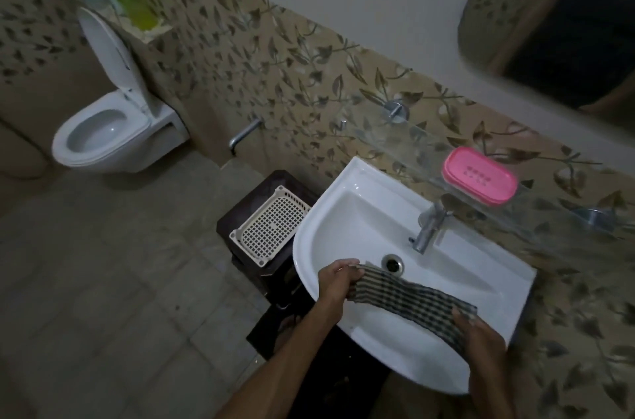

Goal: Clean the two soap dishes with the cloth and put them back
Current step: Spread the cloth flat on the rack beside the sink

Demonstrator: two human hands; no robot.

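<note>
Both hands grip the checked cloth stretched over the white sink: the left hand bunches one end in curled fingers, and the right hand pinches the other end at the near rim. Beyond the tap, one pink soap dish sits on the glass shelf; I see no second dish. Cleaning looks either unstarted or finished; I cannot tell which.

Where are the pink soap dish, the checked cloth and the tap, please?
pink soap dish (480, 175): head view, middle of its top.
checked cloth (409, 298): head view, stretched middle between the hands.
tap (427, 226): head view, on its spout.
</note>
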